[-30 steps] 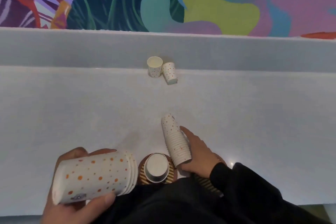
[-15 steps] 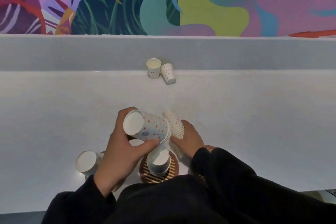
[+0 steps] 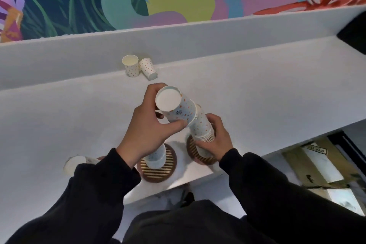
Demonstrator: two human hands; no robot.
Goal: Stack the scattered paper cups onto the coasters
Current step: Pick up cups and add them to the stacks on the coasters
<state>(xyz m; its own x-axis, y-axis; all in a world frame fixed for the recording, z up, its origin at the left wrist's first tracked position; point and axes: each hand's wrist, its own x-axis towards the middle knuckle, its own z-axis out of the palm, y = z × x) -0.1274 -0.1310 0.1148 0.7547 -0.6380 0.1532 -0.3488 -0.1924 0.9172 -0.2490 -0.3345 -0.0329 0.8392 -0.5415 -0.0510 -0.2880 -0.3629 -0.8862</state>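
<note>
My left hand (image 3: 145,130) grips a short stack of dotted paper cups (image 3: 174,108), bottom toward me, its rim end meeting the top of a taller cup stack (image 3: 204,128). My right hand (image 3: 216,141) holds that taller stack, which stands over the right striped coaster (image 3: 196,152). A cup (image 3: 156,157) sits on the middle striped coaster (image 3: 158,170). Another cup (image 3: 74,162) shows at the left, partly behind my left sleeve. Two loose cups wait by the back ledge: one upright (image 3: 130,65), one lying on its side (image 3: 148,68).
The white counter (image 3: 257,95) ends in a raised ledge (image 3: 79,57) below a colourful mural. The counter's front edge runs close to my body. Cardboard boxes (image 3: 320,166) lie on the floor at the lower right. A dark object (image 3: 356,29) sits at the far right.
My left hand brought its short cup stack from the lower left up onto the top of the stack in my right hand. That stack has gone from leaning to upright. The view has tilted.
</note>
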